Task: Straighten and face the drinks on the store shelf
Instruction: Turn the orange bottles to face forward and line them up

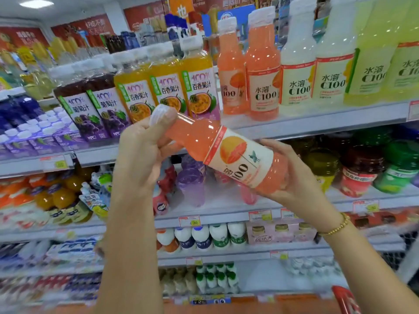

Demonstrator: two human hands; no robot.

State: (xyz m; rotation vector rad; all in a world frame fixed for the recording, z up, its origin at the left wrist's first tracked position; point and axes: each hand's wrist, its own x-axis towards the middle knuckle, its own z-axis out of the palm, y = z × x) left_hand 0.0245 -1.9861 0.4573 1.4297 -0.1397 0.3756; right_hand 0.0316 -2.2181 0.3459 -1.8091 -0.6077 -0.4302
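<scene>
Bottle (238,157) slants cap up-left, left hand (140,155) gripping neck, right hand (292,177) cupping base.

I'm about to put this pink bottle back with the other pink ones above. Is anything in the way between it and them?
Nothing visible does. The bottle, held in the left hand and right hand, hangs tilted in open air just below the pink row; the shelf front there is bare.

Red banners (81,27) line the back wall under a ceiling light (36,3), price tags (189,220) below.
</scene>
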